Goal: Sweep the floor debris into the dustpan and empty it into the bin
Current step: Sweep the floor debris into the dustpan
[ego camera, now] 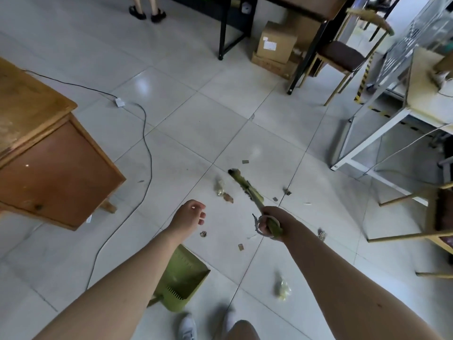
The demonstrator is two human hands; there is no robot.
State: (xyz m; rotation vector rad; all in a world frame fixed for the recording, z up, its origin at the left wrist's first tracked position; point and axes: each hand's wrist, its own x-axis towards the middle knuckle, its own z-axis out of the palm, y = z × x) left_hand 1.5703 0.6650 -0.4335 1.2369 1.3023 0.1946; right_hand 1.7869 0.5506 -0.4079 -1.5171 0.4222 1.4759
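My right hand (272, 220) grips the handle of a green broom (247, 190), whose bristle head rests on the tiled floor ahead of me. My left hand (188, 215) hovers empty over the floor, fingers loosely curled and apart. A green dustpan (186, 278) stands on the floor near my feet, partly hidden by my left forearm. Several scraps of debris lie scattered: a crumpled wrapper (220, 186) and brown scrap (228, 198) left of the broom head, small bits (241, 247) between my arms, and a clear wrapper (282, 289) by my right arm. No bin is in view.
A wooden cabinet (49, 153) stands at the left with a black cable (144, 133) trailing across the floor. A white-framed table (382, 133) and chairs (348, 55) crowd the right. Cardboard boxes (275, 42) sit under a black desk at the back. Another person's feet (147, 12) are far ahead.
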